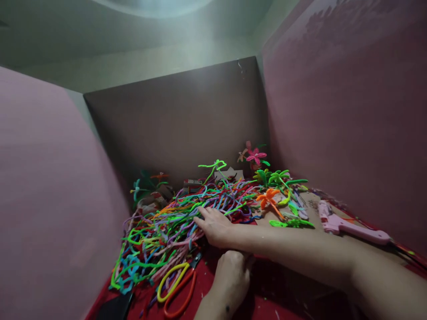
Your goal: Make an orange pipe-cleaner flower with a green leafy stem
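A big tangled heap of colourful pipe cleaners [187, 213] spreads across the red-covered table. My right hand [215, 226] reaches over from the right and rests at the heap's near edge, its fingers stretched out and apart among the stems. Just below it, my left hand [233, 270] is closed, fingers curled under and away from view; what it holds, if anything, is hidden. Scissors [178, 284] with one yellow and one orange handle loop lie left of my left hand, their blades partly under the heap.
An orange pipe-cleaner flower [267, 198] and green leaf pieces [292, 223] lie right of the heap, near a pink glue gun [353, 229]. A pink flower [256, 155] stands at the back. A black object [115, 306] is at front left. Pink panels [350, 111] flank the table.
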`<state>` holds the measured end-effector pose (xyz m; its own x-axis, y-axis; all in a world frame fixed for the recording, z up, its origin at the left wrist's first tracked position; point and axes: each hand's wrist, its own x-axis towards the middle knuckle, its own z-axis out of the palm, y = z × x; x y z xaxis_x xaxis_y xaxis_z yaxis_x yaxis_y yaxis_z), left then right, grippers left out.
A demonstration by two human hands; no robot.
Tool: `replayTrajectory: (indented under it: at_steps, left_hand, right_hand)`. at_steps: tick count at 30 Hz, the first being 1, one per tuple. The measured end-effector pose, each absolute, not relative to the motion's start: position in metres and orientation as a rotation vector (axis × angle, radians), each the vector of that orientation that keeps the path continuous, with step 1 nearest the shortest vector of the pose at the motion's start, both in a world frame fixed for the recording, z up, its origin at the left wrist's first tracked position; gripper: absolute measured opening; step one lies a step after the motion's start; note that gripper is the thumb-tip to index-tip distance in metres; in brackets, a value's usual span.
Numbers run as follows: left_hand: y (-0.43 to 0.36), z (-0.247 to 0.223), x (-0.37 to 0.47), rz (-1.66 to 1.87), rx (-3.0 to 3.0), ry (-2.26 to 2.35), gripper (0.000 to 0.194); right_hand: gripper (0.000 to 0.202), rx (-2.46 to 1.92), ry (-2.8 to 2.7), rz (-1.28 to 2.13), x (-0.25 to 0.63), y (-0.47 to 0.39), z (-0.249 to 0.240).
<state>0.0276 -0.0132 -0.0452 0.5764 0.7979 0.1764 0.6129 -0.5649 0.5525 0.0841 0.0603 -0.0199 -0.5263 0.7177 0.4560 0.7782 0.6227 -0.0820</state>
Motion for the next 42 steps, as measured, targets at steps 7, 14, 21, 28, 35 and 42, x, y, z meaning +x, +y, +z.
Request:
replayTrajectory:
  at_steps: [7, 14, 21, 28, 35, 42]
  left_hand:
    - [-0.014, -0.050, 0.025, 0.480, 2.510, 1.234, 0.024]
    - [-0.015, -0.052, 0.027, 0.517, 2.535, 1.206, 0.022]
    - [-0.016, -0.055, 0.025, 0.430, 2.619, 1.247, 0.021]
    - [-0.015, -0.054, 0.026, 0.407, 2.636, 1.238, 0.019]
    - [-0.015, -0.051, 0.026, 0.393, 2.640, 1.266, 0.021]
    - [-0.015, -0.051, 0.027, 0.335, 2.672, 1.263, 0.021]
  right_hand:
    - [0.029, -1.297, -2.299, -0.153, 0.099, 0.084, -0.003]
    - [0.030, -1.837, -2.002, -0.058, 0.136, 0.137, 0.027]
    - [0.028, -1.957, -1.972, 0.024, 0.140, 0.149, 0.026]
    - [0.026, -1.741, -2.075, -0.079, 0.141, 0.137, 0.019]
    - [0.019, -1.788, -1.946, -0.204, 0.176, 0.130, 0.043]
    - [0.024, -2.117, -1.704, -0.146, 0.275, 0.134, 0.076]
